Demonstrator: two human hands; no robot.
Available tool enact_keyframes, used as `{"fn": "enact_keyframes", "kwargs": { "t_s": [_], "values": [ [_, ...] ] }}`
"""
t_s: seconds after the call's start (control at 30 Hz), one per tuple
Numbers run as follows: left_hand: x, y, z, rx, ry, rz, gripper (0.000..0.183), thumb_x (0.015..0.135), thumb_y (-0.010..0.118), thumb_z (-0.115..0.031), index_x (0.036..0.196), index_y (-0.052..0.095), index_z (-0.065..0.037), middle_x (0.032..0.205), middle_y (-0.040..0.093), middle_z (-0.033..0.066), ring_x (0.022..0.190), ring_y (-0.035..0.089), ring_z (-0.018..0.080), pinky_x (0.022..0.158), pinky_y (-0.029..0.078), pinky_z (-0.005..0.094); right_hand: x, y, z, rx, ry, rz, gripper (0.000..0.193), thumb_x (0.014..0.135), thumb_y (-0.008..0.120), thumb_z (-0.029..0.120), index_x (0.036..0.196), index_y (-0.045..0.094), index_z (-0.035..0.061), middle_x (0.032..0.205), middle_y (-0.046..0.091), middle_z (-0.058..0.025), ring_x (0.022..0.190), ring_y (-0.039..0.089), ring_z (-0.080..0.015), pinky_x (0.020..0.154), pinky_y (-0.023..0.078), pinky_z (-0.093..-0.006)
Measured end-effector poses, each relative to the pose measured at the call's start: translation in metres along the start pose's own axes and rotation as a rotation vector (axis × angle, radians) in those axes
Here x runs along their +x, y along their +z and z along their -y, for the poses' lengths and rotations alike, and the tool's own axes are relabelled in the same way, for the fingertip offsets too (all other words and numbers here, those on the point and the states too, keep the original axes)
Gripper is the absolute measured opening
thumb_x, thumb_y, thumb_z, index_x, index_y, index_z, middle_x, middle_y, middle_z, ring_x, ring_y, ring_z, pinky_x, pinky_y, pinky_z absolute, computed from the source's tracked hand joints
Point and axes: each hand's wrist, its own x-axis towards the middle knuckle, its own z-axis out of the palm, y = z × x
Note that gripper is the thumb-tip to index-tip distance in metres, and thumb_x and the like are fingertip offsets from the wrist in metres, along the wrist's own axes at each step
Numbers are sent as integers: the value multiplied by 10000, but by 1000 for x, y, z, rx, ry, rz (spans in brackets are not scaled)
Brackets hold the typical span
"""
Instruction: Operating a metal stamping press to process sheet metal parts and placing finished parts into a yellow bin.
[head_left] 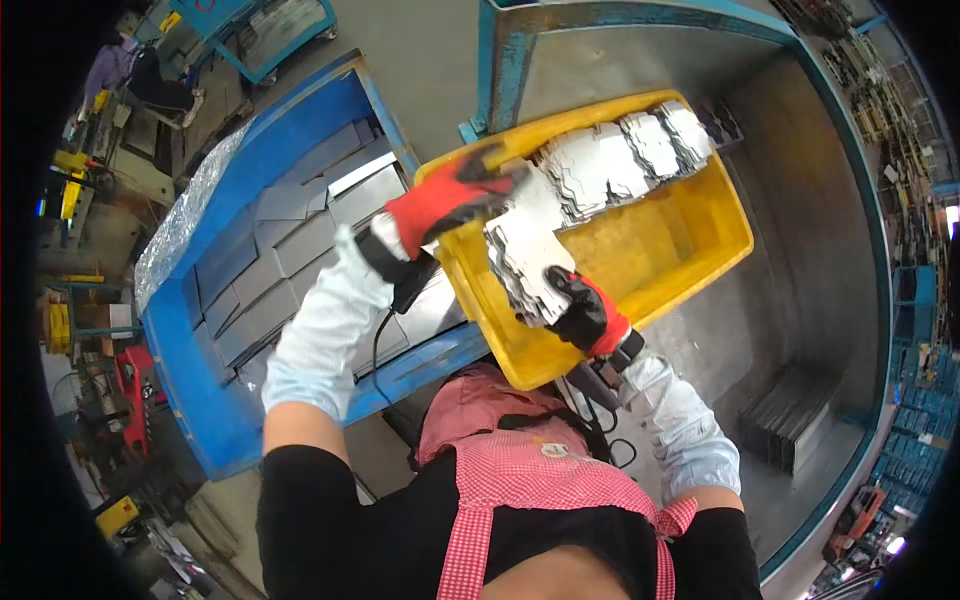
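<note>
My right hand (592, 318), in a red and black glove, grips the near end of a stack of thin notched sheet-metal plates (532, 255). Its thumb lies on top of the plates, and the other fingers are mostly hidden. My left hand (458, 198), gloved the same way, is over the left end of the yellow bin (712, 222), beside the far end of that stack. Motion smears its fingers, so their grip is unclear. More stacked notched plates (595, 170) stand in a row along the bin's far side.
On the left, a blue crate (215, 415) holds flat grey metal sheets (285, 235). The yellow bin sits in a large teal-edged metal container (815, 200), where a stack of dark plates (790, 415) lies at the lower right. A person (150, 80) is at the far left.
</note>
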Motion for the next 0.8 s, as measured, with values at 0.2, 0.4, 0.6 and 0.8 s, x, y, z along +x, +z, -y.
{"fn": "enact_keyframes", "kwargs": {
  "t_s": [0.2,0.4,0.6,0.8],
  "values": [
    [11,-44,18,1025,503,-884,591,796,616,-328,1293,401,-93,1204,500,173,1067,520,293,918,399,355,7,-12,0,-142,58,-119,348,852,567,144,1170,482,31,1060,585,-95,921,590,-210,784,485,-345],
    [26,-28,35,1152,335,-896,427,812,582,-247,1197,496,-84,1102,560,165,1039,501,335,904,389,365,34,-12,-6,-191,41,-244,402,827,611,202,1176,486,46,1046,590,-81,901,587,-201,750,482,-330],
    [25,-32,38,1233,312,-929,430,803,589,-250,1186,502,-77,1084,564,154,1002,516,320,889,393,382,79,-21,-27,-142,16,-282,424,809,635,253,1175,503,83,1034,595,-54,913,577,-179,773,468,-326],
    [26,-31,35,1207,363,-897,464,781,596,-275,1153,498,-15,1055,552,168,975,506,338,863,396,408,114,-48,-43,-154,-45,-284,346,817,628,271,1103,538,97,974,610,-34,857,589,-149,736,474,-303]
  ]
}}
